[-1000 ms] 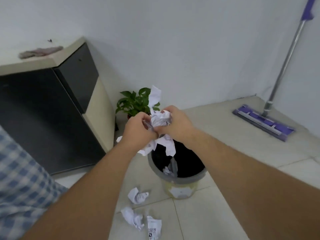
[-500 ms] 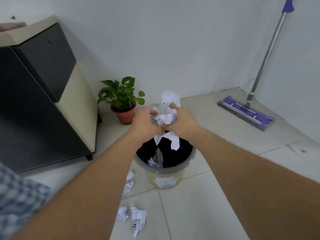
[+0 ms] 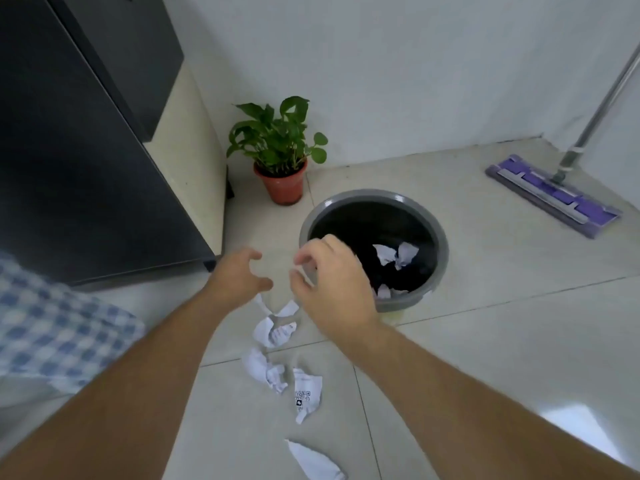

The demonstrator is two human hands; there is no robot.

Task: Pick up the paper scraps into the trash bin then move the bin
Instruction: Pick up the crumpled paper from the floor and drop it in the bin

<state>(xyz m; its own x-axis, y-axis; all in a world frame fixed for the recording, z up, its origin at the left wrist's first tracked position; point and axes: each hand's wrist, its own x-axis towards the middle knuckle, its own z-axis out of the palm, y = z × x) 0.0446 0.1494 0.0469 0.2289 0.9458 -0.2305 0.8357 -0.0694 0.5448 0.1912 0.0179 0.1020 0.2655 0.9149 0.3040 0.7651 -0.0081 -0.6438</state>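
A round grey trash bin (image 3: pixel 440 230) with a black liner stands on the tiled floor, crumpled white paper (image 3: pixel 396 254) lying inside it. My left hand (image 3: pixel 239 275) and my right hand (image 3: pixel 332 282) hover just left of the bin's near rim, both empty with fingers apart. Under them on the floor lie several paper scraps: one crumpled piece (image 3: pixel 275 330), another (image 3: pixel 265 370), one with a printed code (image 3: pixel 306 396) and one nearer me (image 3: pixel 313 460).
A potted green plant (image 3: pixel 280 157) in a red pot stands behind the bin by the wall. A dark cabinet (image 3: pixel 86 150) fills the left. A purple flat mop (image 3: pixel 554 195) leans at the right wall. My checked sleeve (image 3: pixel 52 327) shows at left.
Both hands held a wad of paper over the bin; now the wad lies inside it, and the hands are empty and lowered to the left of the bin. The view tilted down.
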